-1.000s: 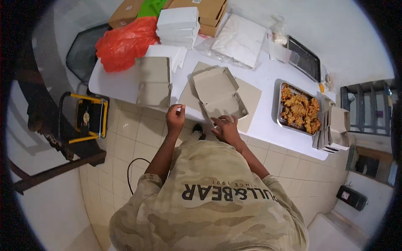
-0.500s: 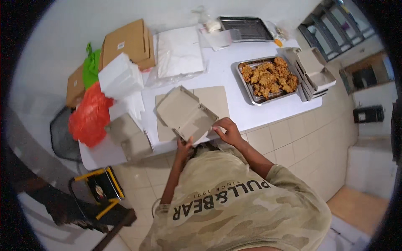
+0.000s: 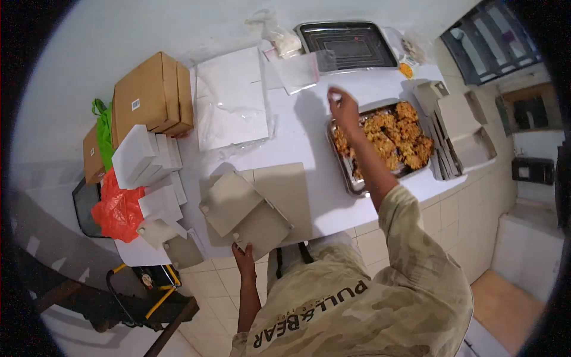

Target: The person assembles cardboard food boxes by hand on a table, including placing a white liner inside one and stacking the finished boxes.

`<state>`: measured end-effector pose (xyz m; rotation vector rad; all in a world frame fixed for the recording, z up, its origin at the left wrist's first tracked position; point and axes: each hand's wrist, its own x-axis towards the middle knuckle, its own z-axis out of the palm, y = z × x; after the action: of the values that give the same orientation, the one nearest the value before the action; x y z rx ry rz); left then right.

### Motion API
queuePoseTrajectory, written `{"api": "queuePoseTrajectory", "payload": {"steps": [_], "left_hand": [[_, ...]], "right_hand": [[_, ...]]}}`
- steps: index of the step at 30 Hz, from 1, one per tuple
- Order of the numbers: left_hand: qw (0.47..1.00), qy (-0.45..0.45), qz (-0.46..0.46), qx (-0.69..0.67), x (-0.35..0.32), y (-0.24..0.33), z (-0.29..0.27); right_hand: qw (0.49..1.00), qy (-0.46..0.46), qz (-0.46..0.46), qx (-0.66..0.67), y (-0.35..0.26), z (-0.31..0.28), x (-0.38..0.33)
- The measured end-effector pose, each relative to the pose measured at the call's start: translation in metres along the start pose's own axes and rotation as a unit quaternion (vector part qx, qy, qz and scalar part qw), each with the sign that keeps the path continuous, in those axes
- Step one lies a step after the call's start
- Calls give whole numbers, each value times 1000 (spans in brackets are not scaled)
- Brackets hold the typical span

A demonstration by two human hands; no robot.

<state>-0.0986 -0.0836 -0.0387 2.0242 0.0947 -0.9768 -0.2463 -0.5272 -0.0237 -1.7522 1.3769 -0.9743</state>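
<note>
Head view: left hand (image 3: pixel 244 260) touches the near edge of the open cardboard box (image 3: pixel 262 229) on the table (image 3: pixel 330 208); grip cannot be determined. Right hand (image 3: pixel 343 110) is raised beside the tray (image 3: pixel 357 190), fingers curled; closure cannot be determined.

Light is moderate, shadows (image 3: pixel 309 122) soft, edges curved

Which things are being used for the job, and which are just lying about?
Seems in use:
- grey box, touched by the left hand
- fried food, near the right hand

Seems just lying about:
- red bag
- green bag
- dark tray
</note>
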Motion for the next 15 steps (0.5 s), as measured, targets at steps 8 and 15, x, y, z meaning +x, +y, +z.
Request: {"api": "queuePoseTrajectory", "payload": {"steps": [8, 15], "left_hand": [[990, 135, 21, 22, -4, -5, 29], [983, 186, 6, -8, -5, -13, 41]], "right_hand": [[949, -146, 5, -279, 36, 35, 150], [973, -218, 67, -41, 70, 36, 171]]}}
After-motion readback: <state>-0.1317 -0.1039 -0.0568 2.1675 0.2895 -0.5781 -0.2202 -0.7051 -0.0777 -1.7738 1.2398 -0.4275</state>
